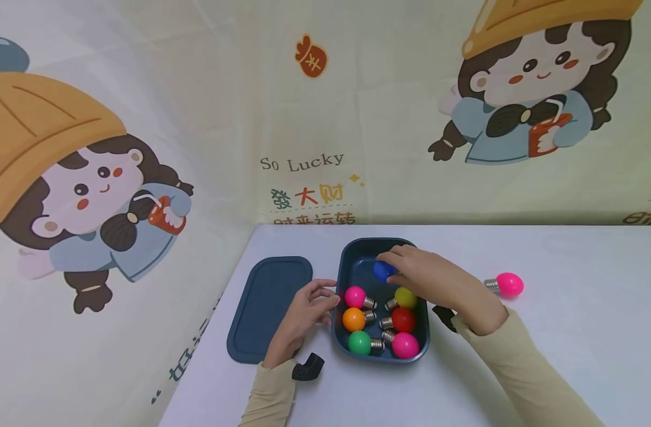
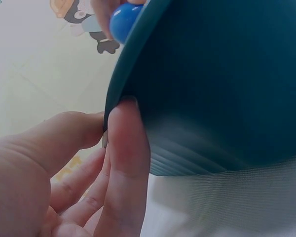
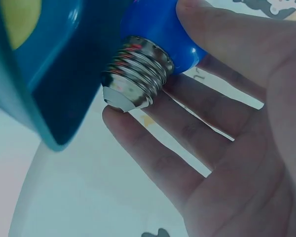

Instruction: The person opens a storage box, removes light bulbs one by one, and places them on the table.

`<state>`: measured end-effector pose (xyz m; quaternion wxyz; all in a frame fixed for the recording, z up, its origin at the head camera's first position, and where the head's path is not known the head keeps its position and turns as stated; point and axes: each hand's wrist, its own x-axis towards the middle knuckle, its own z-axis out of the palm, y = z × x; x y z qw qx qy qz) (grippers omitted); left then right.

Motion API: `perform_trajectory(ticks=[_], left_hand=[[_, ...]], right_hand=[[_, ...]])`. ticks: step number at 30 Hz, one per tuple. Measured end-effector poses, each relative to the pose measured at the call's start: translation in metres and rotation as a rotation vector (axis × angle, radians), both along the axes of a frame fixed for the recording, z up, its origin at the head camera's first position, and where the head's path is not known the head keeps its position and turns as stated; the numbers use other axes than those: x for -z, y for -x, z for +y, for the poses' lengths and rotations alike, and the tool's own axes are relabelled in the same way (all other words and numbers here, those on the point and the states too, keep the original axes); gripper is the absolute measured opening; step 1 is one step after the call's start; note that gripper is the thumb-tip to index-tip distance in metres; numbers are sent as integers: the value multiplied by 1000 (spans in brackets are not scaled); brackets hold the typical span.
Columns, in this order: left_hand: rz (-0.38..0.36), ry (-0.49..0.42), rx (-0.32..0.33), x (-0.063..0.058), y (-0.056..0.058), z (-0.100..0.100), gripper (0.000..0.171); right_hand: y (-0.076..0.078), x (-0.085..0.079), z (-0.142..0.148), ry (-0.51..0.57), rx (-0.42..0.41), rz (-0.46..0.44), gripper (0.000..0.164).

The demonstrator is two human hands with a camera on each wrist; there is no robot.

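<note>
My right hand (image 1: pixel 429 274) is over the far end of a dark blue box (image 1: pixel 424 350) and holds a blue light bulb (image 1: pixel 384 271). In the right wrist view, the thumb presses the blue globe against the fingers, and the silver screw base (image 3: pixel 135 74) points toward the box wall. Inside the box lie two pink bulbs (image 1: pixel 355 297), an orange bulb (image 1: pixel 353 319), a green bulb (image 1: pixel 360 343), a yellow bulb (image 1: pixel 405 297) and a red bulb (image 1: pixel 403 320). My left hand (image 1: pixel 306 308) pinches the box's left rim, with one finger against the outer wall.
A dark blue lid (image 1: pixel 267 308) lies flat on the white table (image 1: pixel 571 356), left of the box. Another pink bulb (image 1: pixel 509 285) lies on the table to the right, beyond my right wrist. A printed cloth (image 1: pixel 389 148) hangs behind the table and along its left side.
</note>
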<state>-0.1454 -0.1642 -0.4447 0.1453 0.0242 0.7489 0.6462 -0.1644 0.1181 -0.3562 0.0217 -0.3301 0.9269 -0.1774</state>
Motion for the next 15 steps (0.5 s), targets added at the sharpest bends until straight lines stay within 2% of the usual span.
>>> perform_trajectory(ticks=[4,15], left_hand=[[4,2,1,1,1,-2,45],[10,5,9,2,3,-1,46]], right_hand=[[-6,2,8,-6,26,-9,46],[-20,13,38,28,53,64,46]])
